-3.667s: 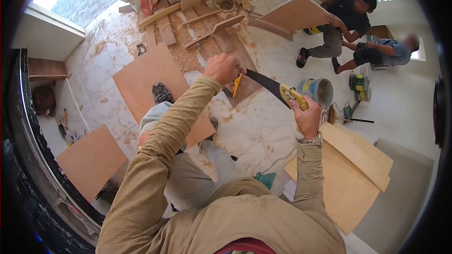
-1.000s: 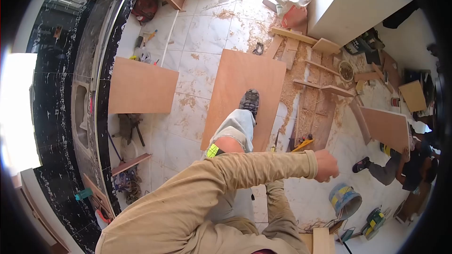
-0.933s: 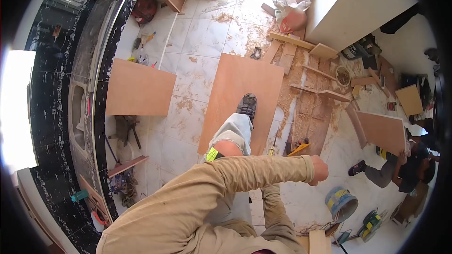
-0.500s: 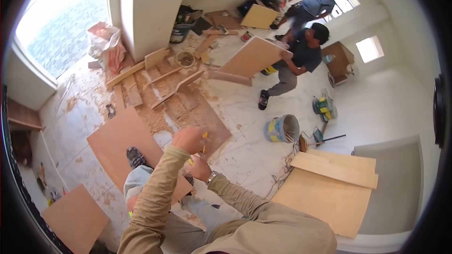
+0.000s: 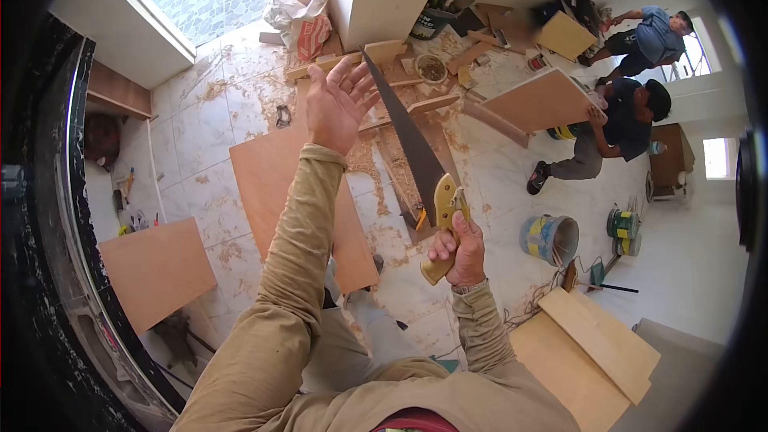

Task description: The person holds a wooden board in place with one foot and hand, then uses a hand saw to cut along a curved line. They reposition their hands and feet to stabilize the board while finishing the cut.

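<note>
My right hand [image 5: 466, 252] is wrapped around the yellow handle of a handsaw [image 5: 406, 132]. The dark blade slants up and to the left, away from me. My left hand [image 5: 342, 106] is open, palm up and fingers spread, close beside the blade near its tip. Below my left forearm lies a large plywood panel [image 5: 268, 180] on the floor. Behind the saw are wood strips [image 5: 408, 112] and boards strewn with shavings. A small orange-yellow object [image 5: 421, 218] shows near the base of the blade.
At right, a person [image 5: 628, 120] holds a wood panel [image 5: 536, 100]; another person [image 5: 656, 40] stands behind. A bucket [image 5: 548, 240] and pale boards [image 5: 592, 344] are right of me. A smaller panel [image 5: 160, 272] lies left. A sack [image 5: 296, 16] stands by the doorway.
My hands were close together low in front of me; now they are apart, left raised and opened. The saw blade now shows plainly, pointing up. The view has turned left.
</note>
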Demonstrator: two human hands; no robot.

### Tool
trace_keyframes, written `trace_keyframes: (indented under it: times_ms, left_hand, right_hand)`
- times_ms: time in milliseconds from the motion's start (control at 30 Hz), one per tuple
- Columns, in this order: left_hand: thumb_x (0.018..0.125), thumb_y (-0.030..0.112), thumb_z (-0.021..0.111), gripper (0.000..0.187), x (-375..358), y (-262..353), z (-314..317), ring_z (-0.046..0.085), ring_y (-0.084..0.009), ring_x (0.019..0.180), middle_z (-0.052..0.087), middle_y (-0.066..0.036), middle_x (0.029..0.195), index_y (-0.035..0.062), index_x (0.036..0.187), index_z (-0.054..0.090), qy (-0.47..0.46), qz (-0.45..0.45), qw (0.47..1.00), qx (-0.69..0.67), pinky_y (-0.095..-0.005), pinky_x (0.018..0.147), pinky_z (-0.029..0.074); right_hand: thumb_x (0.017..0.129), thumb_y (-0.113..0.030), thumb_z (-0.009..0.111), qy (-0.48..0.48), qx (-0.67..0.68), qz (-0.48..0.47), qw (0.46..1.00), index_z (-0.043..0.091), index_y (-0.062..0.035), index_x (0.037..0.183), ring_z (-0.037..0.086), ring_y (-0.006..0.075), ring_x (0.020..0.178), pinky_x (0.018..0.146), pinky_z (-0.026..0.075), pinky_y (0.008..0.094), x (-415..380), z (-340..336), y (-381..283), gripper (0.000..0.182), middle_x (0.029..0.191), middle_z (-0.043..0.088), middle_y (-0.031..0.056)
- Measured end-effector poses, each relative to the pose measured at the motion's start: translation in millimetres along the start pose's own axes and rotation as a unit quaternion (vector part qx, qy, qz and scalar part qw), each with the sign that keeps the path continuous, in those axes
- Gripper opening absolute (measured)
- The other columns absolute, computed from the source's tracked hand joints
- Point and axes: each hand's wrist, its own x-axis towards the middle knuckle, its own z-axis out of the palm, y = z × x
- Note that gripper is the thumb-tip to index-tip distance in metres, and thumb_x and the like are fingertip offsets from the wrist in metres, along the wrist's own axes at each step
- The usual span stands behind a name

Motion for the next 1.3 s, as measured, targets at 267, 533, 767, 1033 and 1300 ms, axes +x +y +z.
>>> trace_keyframes:
  times_ms: [267, 533, 767, 1033, 1300]
  left_hand:
    - [0.105, 0.004, 0.049, 0.028, 3.0, -6.7, -2.9, 0.07, -0.0167, 0.088, 0.072, -0.009, 0.101, 0.0034, 0.132, 0.057, 0.0, 0.052, 0.993, 0.101, -0.0321, 0.082, 0.059]
    - [0.097, -0.011, 0.047, 0.026, 4.1, -9.1, 1.7, 0.071, -0.0152, 0.085, 0.073, -0.011, 0.099, -0.0023, 0.117, 0.061, -0.008, 0.126, 0.978, 0.168, -0.0301, 0.081, 0.059]
    - [0.093, -0.016, 0.046, 0.027, 2.5, -17.9, 0.7, 0.072, -0.0173, 0.085, 0.073, -0.012, 0.099, -0.0014, 0.11, 0.061, -0.044, 0.098, 0.978, 0.178, -0.0306, 0.08, 0.061]
    - [0.093, -0.015, 0.052, 0.02, 12.6, -19.0, -36.0, 0.074, -0.0227, 0.091, 0.073, -0.017, 0.101, -0.0018, 0.105, 0.061, -0.026, 0.142, 0.969, 0.201, -0.0351, 0.082, 0.064]
    - [0.103, 0.055, 0.053, 0.075, 34.1, 13.3, -200.5, 0.065, -0.0295, 0.118, 0.054, -0.018, 0.148, 0.0111, 0.159, 0.033, 0.207, -0.116, 0.867, 0.439, -0.0517, 0.105, 0.044]
  right_hand:
    - [0.103, -0.041, 0.064, 0.065, -0.103, -0.024, 0.992, 0.059, -0.0103, 0.107, 0.045, 0.01, 0.053, 0.054, 0.053, 0.0334, 9.8, -17.9, 45.8, 0.031, 0.066, 0.042, -0.0041]
    - [0.103, -0.039, 0.064, 0.063, -0.152, -0.066, 0.984, 0.057, -0.0087, 0.103, 0.042, 0.0084, 0.052, 0.052, 0.051, 0.0304, 22.7, -30.5, 39.0, 0.032, 0.065, 0.04, -0.0039]
    - [0.104, -0.039, 0.063, 0.07, -0.213, -0.095, 0.97, 0.057, -0.0085, 0.1, 0.041, 0.008, 0.051, 0.052, 0.05, 0.029, 30.9, -43.6, 34.5, 0.031, 0.063, 0.038, -0.0039]
    - [0.104, -0.038, 0.064, 0.054, -0.213, -0.044, 0.975, 0.057, -0.0079, 0.101, 0.041, 0.0077, 0.05, 0.049, 0.048, 0.0281, 36.3, -31.9, 38.7, 0.031, 0.064, 0.039, -0.0044]
    - [0.1, -0.027, 0.071, -0.025, -0.095, 0.035, 0.995, 0.057, -0.0079, 0.095, 0.05, 0.0117, 0.055, 0.065, 0.054, 0.034, 55.2, -43.5, 60.9, 0.024, 0.066, 0.046, -0.0025]
